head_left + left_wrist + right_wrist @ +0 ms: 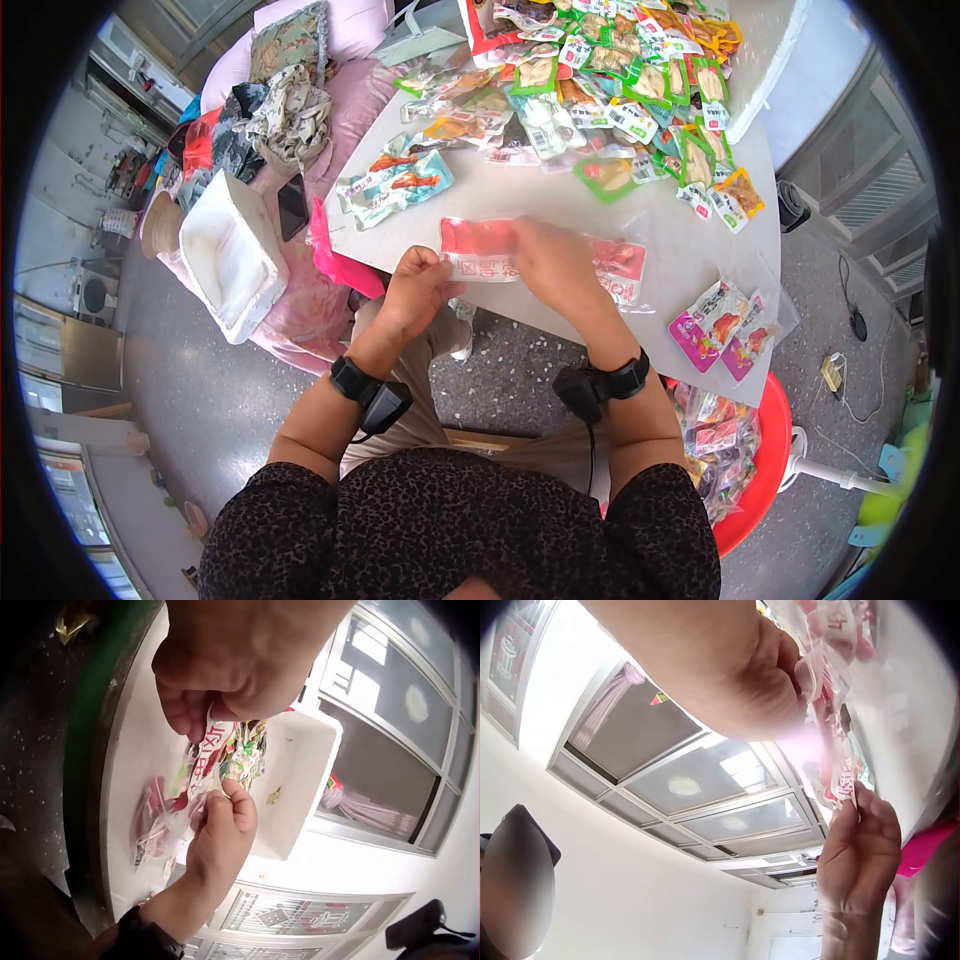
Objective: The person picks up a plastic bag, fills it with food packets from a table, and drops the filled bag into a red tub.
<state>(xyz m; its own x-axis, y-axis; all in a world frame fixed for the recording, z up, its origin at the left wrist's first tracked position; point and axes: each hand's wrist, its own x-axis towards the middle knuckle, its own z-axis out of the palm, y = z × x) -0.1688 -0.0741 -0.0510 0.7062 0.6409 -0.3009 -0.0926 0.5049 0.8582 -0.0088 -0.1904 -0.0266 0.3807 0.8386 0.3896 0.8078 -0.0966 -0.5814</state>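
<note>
A red-and-white packet (478,248) is stretched between the two hands above the table. The left hand (415,288) pinches its left end between thumb and fingers; this hand (236,664) looms large in the left wrist view. Blurred in the head view, the right hand (562,272) is at the packet's other end, and in the left wrist view its thumb and fingers (219,836) pinch the packet's edge. Another red packet (620,262) in clear plastic lies just right of the right hand. The right wrist view shows the left hand (861,851) gripping the printed strip.
Many food packets (610,60) are heaped at the table's back, beside a white foam box (768,75). Blue-and-red packets (395,180) lie at left, pink-and-white packets (712,322) at right. A red basin (770,440) of packets stands below the right edge, a white foam tray (232,255) on the left.
</note>
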